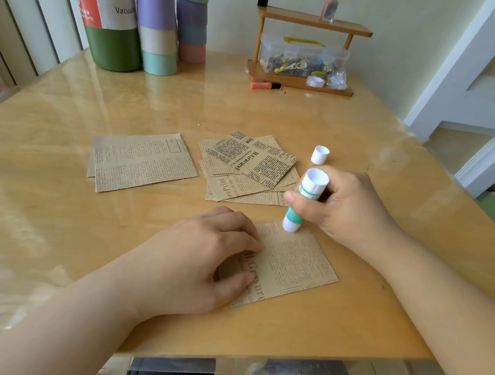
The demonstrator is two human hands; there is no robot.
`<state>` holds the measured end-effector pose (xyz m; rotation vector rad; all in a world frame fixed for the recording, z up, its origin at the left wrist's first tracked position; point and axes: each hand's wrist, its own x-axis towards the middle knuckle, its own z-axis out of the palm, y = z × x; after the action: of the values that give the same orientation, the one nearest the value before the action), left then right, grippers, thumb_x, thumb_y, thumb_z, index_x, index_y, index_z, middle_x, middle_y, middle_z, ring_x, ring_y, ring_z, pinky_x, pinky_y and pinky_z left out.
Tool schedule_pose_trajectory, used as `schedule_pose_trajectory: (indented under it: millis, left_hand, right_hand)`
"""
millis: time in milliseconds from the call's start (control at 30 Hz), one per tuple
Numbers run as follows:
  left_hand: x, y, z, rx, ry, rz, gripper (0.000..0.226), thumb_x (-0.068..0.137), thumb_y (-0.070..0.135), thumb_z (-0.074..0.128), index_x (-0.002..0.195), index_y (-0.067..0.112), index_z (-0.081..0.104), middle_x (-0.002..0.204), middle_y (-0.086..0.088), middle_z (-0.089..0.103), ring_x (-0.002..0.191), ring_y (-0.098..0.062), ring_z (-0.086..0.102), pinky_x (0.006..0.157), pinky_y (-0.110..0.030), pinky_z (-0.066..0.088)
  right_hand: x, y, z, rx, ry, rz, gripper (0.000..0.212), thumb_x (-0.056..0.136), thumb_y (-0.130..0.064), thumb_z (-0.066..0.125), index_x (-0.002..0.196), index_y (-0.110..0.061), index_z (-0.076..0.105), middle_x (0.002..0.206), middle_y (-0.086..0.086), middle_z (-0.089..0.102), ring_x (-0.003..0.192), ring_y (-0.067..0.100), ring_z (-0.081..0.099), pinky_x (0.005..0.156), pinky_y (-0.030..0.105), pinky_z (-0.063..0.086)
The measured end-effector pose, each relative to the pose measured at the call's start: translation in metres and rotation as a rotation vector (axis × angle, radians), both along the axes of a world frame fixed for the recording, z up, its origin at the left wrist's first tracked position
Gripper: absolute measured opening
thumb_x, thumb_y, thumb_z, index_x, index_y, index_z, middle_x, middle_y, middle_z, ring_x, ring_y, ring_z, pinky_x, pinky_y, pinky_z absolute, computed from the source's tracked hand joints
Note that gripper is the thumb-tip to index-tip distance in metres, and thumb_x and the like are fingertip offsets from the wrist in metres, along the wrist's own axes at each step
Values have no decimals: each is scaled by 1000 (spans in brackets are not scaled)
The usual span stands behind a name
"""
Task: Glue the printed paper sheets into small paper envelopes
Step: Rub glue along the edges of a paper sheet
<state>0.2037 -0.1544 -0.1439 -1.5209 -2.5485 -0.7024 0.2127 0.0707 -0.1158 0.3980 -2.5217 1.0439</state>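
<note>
The right hand (pixel 342 202) has its fingers wrapped round a glue stick (pixel 303 200), tilted with its lower end touching the top edge of a printed paper sheet (pixel 294 260) that lies flat near the front of the desk (pixel 48 183). The left hand (pixel 199 257) rests on the left part of the same sheet, fingers bent and fingertips pressing the paper down (it grips nothing). Just beyond the right hand the white cap (pixel 320 154) of the glue stick stands on the desk by itself. Beside the cap, a loose heap of printed pieces (pixel 250 168) lies fanned out, and further left a neater stack of sheets (pixel 141 164). At the back stand tall coloured bottles (pixel 134 28) and a small wooden shelf (pixel 309 51) with a clear box and nail polish.
</note>
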Motion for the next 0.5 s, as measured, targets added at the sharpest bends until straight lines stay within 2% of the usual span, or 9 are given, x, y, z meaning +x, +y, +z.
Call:
schedule_pose_trajectory:
  millis: [133, 233, 367, 500]
  left_hand:
    - [-1, 0, 1, -8, -14, 2, 38, 82, 41, 54, 108, 16, 67, 110, 6, 60, 100, -9, 54, 88, -17, 40]
    - [0, 0, 1, -8, -13, 2, 39, 82, 42, 53, 108, 16, 67, 111, 6, 60, 100, -10, 54, 88, -19, 41]
    - [0, 0, 0, -1, -8, 10, 39, 82, 42, 53, 108, 17, 67, 111, 7, 60, 100, -11, 55, 86, -24, 43]
    - [-1, 0, -1, 0, -6, 8, 39, 83, 41, 54, 111, 16, 66, 111, 6, 59, 101, -10, 54, 87, -25, 43]
  right_hand:
    - [-6, -1, 0, 9, -30, 18, 32, 83, -4, 67, 57, -1, 49, 48, -20, 60, 45, -1, 43, 51, 5, 30]
    - [-3, 0, -1, 13, -23, 24, 30, 83, -4, 67, 59, 5, 52, 58, -15, 66, 47, -2, 45, 56, 5, 30]
    - [7, 1, -2, -5, 20, 4, 32, 78, -19, 66, 61, 4, 52, 48, -24, 56, 46, 5, 37, 46, 8, 29]
    - [22, 9, -6, 2, 24, 3, 43, 74, -40, 60, 61, -1, 52, 50, 4, 59, 48, 17, 36, 46, 25, 33]
